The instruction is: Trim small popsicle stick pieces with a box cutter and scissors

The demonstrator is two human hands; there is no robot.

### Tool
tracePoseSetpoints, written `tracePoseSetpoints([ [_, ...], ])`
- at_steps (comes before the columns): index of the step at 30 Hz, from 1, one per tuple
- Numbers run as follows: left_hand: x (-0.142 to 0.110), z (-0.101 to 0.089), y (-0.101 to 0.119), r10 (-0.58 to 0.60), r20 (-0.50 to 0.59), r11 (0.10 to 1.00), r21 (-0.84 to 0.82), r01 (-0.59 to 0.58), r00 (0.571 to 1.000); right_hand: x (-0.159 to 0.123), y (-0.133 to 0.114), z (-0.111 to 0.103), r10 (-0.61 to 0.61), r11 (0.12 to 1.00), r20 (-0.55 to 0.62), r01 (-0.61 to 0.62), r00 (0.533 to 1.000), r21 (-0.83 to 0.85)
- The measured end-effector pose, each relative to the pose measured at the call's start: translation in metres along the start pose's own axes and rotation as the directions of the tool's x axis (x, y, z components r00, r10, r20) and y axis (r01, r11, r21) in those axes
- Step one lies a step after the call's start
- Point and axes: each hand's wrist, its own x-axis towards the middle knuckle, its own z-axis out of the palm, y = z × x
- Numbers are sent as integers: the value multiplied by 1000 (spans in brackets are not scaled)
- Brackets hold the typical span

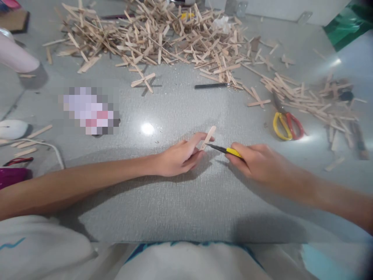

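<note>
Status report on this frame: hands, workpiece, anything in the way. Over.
Left hand holding wooden stick. Right hand gripping yellow-and-black tool, tip at the stick. No obstruction visible there; scissors apart, to the right.

left hand (179, 157), right hand (262, 163): bare | forearms (96, 182): bare out to frame edges | lower left: white cloth (49, 239), thin blue squiggle (14, 245) | bottom centre: white garment (180, 266), darker blue trim (137, 252) along upper edge

Tabletop (175, 210) evenly lit from above; glare spot (147, 128) reflected left of centre. Soft shadows cast beneath left hand (177, 158) and right hand (259, 161). Right edge blurred, corners darkened; one patch (90, 111) pixelated.
</note>
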Motion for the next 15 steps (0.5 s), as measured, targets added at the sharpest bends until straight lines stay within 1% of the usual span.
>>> tracePoseSetpoints([
  [2, -1, 0, -1, 6, -6, 1000, -5, -6, 1000, -3, -2, 0, -9, 994, -23, 6, 1000, -111],
  [4, -1, 0, -3, 13, -14, 1000, 3, -13, 1000, -5, -5, -2, -30, 971, -18, 25, 999, -239],
  [6, 0, -1, -5, 26, -7, 999, 25, -26, 1000, -7, -9, -7, -43, 928, 2, 41, 999, -369],
  [9, 2, -4, -5, 49, 43, 997, 57, -51, 998, -8, -16, -17, -31, 856, 15, 34, 999, -516],
  [12, 3, -6, -3, 35, 75, 997, 71, -41, 997, -8, -21, -23, -56, 822, 24, 60, 998, -566],
  [15, 4, -6, -1, 28, 80, 997, 69, -34, 996, -8, -19, -25, -76, 829, 22, 75, 997, -554],
])
